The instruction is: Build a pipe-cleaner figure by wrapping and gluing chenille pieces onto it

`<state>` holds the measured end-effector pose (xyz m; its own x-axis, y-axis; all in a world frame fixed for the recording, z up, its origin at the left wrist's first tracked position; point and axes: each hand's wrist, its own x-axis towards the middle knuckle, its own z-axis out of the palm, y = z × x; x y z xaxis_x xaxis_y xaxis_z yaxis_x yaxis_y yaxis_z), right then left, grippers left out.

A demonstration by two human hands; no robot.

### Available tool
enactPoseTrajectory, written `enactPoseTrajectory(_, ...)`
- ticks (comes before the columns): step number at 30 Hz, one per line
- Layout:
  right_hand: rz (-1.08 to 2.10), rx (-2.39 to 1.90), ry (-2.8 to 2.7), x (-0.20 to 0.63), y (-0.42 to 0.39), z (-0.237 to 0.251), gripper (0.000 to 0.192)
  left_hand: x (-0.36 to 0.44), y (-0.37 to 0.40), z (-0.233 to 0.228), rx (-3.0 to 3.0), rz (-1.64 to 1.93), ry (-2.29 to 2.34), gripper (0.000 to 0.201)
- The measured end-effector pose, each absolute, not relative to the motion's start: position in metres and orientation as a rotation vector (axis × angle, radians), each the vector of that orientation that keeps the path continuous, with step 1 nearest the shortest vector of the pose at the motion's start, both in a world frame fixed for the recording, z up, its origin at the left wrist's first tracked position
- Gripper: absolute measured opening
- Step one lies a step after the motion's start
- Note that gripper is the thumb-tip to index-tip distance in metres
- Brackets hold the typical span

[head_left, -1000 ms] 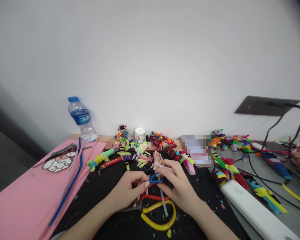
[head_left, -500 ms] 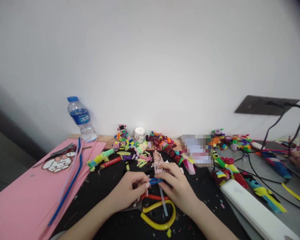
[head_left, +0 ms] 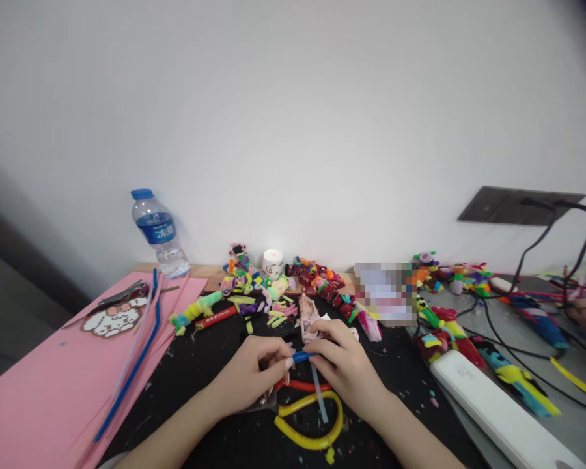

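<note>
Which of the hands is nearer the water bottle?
Left. The left hand is in front of the water bottle and to its right; the right hand is farther right, across the blue strip between them.

A clear, blue-capped plastic bottle (head_left: 156,228) is standing by the pale grey wall (head_left: 293,130); two black cables (head_left: 577,206) are hanging from a dark rectangular socket plate (head_left: 498,205); a long white box (head_left: 502,410) is lying at right.

Bright wall (head_left: 293,143), dark upper-right corner.
</note>
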<state>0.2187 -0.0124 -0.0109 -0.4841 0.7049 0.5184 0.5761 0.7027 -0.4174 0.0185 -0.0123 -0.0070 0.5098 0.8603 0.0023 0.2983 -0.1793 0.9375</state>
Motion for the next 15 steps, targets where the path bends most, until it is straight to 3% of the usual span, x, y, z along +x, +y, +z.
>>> enactPoseTrajectory(8,0.260,-1.014,-2.190,0.2193,-0.0129,-0.0107,0.017,0.0159,-0.0133,-0.0030,2.054,0.766,1.035,0.010)
enactPoseTrajectory(12,0.269,-0.999,-2.180,0.2187,-0.0129,-0.0116,0.018,0.0145,-0.0136,-0.0069,2.158,0.802,1.078,0.019)
enactPoseTrajectory(15,0.285,-0.979,-2.190,0.2177,-0.0132,-0.0124,0.018,0.0134,-0.0126,-0.0099,2.262,0.781,1.050,0.014)
